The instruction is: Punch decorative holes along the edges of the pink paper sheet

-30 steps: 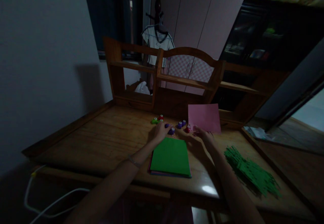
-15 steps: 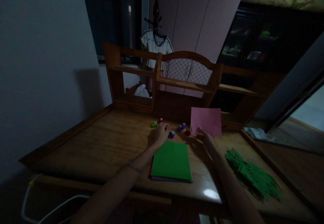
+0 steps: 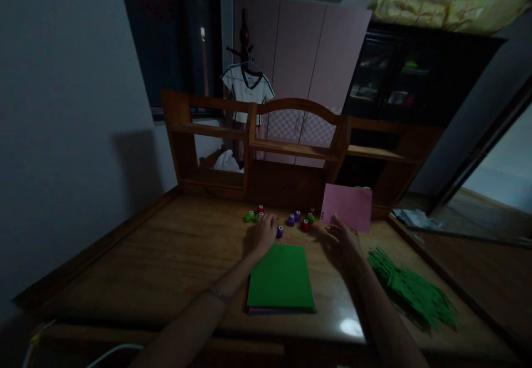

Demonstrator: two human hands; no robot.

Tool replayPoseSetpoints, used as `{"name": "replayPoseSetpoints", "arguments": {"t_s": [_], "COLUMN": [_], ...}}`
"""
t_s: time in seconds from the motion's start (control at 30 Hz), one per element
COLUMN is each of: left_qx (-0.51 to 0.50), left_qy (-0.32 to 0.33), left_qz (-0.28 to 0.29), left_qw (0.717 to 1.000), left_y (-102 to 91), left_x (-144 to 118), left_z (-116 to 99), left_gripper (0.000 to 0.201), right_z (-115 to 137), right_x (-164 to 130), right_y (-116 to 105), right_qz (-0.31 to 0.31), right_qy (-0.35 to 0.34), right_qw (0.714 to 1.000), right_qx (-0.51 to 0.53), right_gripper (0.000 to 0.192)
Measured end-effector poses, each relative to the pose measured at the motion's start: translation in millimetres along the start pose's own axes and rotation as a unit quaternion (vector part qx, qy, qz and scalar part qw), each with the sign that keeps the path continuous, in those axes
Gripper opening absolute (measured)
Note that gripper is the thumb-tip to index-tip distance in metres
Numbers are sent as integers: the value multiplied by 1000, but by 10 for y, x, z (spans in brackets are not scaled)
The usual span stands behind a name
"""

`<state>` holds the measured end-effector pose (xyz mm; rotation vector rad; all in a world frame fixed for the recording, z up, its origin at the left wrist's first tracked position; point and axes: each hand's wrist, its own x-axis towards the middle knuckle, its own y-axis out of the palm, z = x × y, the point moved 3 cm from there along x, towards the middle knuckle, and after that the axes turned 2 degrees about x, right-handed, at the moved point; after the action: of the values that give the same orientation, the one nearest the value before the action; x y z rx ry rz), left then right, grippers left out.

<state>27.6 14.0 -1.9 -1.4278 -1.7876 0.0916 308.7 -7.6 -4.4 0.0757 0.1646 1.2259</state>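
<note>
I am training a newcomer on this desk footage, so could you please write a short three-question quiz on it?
1. True or false: the right hand holds the pink sheet.
2. What colour is the top sheet of the paper stack?
3. Which lies nearest the left hand: A, the small punches; B, the green strips?

Key: 1 true. 2 green. 3 A.

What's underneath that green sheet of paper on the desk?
Under the green sheet pink and purple edges show along its left and front sides, so more sheets lie below. How many there are is covered.
</note>
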Motion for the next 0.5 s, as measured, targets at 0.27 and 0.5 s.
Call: {"name": "replayPoseSetpoints", "arguments": {"t_s": [0.27,0.5], "left_qx": [-46,-103], "left_qy": [3,-70], "left_qz": [-6,-3], "left_qw": [999,992], "left_y": [-85,-84], "left_x": [-1,-8], "left_z": [-89,-40], "left_gripper": [26,26], "right_z": [13,23], "right_x": [-27,-72], "right_y": [118,199], "right_qz": [17,78], "right_qy": [10,-10], "right_qw": [997,992], "right_qx": [70,103], "right_gripper": [40,37]}}
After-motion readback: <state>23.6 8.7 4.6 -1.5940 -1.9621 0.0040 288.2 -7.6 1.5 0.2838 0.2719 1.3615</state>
